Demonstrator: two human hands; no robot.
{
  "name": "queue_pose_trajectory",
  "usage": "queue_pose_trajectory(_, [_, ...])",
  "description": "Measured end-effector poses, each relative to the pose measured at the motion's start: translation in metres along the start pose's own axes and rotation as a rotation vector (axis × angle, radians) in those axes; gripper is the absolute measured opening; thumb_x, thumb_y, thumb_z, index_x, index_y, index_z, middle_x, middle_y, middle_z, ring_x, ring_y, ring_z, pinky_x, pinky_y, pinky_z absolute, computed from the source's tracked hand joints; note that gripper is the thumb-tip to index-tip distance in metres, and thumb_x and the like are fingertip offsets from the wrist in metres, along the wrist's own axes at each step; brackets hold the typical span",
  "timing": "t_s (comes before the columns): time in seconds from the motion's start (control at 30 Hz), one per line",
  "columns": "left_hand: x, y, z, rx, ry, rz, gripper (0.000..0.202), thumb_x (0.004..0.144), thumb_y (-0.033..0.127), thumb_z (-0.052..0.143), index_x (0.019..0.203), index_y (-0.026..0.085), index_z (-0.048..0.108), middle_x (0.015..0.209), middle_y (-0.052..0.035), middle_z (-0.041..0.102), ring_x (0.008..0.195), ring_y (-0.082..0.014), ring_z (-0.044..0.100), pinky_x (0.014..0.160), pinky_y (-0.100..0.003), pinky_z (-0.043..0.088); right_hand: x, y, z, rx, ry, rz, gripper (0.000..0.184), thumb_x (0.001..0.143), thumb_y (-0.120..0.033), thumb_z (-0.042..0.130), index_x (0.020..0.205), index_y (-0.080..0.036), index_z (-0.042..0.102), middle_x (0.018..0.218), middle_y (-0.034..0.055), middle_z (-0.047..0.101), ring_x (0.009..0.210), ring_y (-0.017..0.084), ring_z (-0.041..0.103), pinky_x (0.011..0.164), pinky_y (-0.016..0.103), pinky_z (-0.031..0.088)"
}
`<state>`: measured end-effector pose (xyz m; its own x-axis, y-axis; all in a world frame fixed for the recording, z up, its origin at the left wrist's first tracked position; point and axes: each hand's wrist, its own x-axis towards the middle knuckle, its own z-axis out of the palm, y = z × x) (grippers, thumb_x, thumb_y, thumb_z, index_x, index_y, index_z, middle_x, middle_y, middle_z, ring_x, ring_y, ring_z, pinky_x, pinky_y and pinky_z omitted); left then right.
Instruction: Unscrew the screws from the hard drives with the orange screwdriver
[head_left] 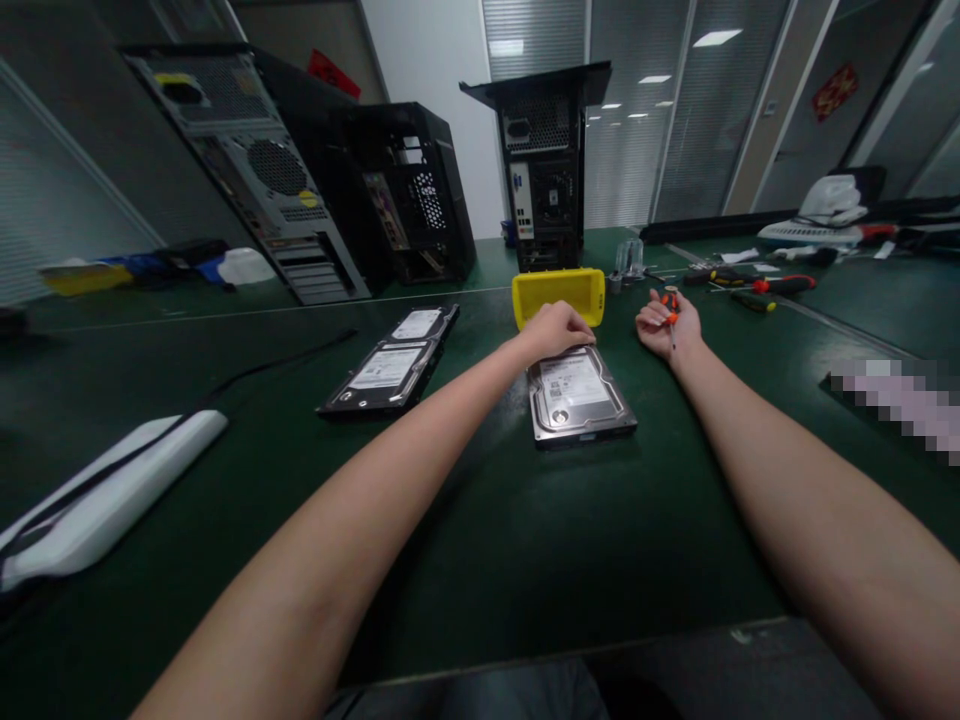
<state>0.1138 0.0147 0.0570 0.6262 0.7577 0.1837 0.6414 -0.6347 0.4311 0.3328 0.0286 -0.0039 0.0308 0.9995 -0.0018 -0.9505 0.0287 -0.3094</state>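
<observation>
A silver hard drive (576,392) with a white label lies flat on the green table in front of me. My left hand (556,330) rests at its far end, fingers bent down and closed over the edge; the fingertips are partly hidden. Just behind that hand stands a yellow tray (559,292). To the right, my right hand (672,328) lies palm up on the table, fingers curled around a small screwdriver (672,318) with an orange and black handle, its shaft pointing towards me.
Two more hard drives (386,365) lie end to end on the left. Computer cases (544,170) stand at the back. Pliers and red-handled tools (784,285) lie at the right rear, beside a clear container (630,258). A white object (142,480) with a black cable is at far left.
</observation>
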Motion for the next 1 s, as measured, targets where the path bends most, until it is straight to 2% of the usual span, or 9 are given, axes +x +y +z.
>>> queue_pose_trajectory(0.13, [0.001,-0.003,-0.003,-0.025,-0.01,0.003,0.02,0.077,0.023,0.066,0.089,0.013,0.077,0.09,-0.011,0.073,0.089,-0.0229,0.064,0.086,-0.034,0.045,0.0,0.0,0.0,-0.001,0.0,0.007,0.038,0.097,-0.042,0.023,0.079,-0.017,0.046,0.042,-0.0096,0.021,0.032,0.006,0.025,0.032,0.017,0.026])
queue_pose_trajectory(0.37, [0.0,-0.003,-0.006,-0.014,-0.04,0.017,0.019,0.076,0.02,0.064,0.089,0.014,0.077,0.091,-0.0091,0.074,0.089,-0.0205,0.065,0.085,-0.029,0.043,0.0,-0.001,0.001,-0.009,-0.001,0.012,0.038,0.097,-0.042,0.022,0.078,-0.018,0.046,0.041,-0.0095,0.021,0.032,0.006,0.025,0.032,0.017,0.026])
queue_pose_trajectory(0.5, [-0.001,-0.004,-0.003,-0.003,-0.022,0.046,0.021,0.076,0.019,0.063,0.091,0.013,0.077,0.092,-0.011,0.074,0.089,-0.0218,0.065,0.085,-0.03,0.044,0.0,-0.001,0.0,-0.006,-0.014,0.013,0.039,0.097,-0.042,0.023,0.078,-0.017,0.046,0.042,-0.0096,0.021,0.032,0.006,0.025,0.033,0.017,0.026])
queue_pose_trajectory(0.77, [0.0,-0.004,0.002,0.047,0.013,0.093,0.019,0.079,0.021,0.061,0.091,0.017,0.076,0.096,-0.0074,0.073,0.095,-0.0208,0.063,0.089,-0.03,0.042,0.001,0.0,-0.001,0.005,-0.012,0.005,0.04,0.097,-0.043,0.023,0.079,-0.017,0.047,0.042,-0.0097,0.02,0.032,0.006,0.025,0.033,0.017,0.026])
queue_pose_trajectory(1.0, [-0.002,0.001,0.005,-0.013,0.056,0.068,0.017,0.078,0.021,0.064,0.09,0.017,0.075,0.096,-0.0079,0.073,0.095,-0.0206,0.063,0.088,-0.031,0.043,-0.001,0.0,0.001,0.0,-0.007,0.008,0.04,0.097,-0.043,0.022,0.078,-0.017,0.047,0.042,-0.01,0.02,0.032,0.006,0.025,0.033,0.017,0.027])
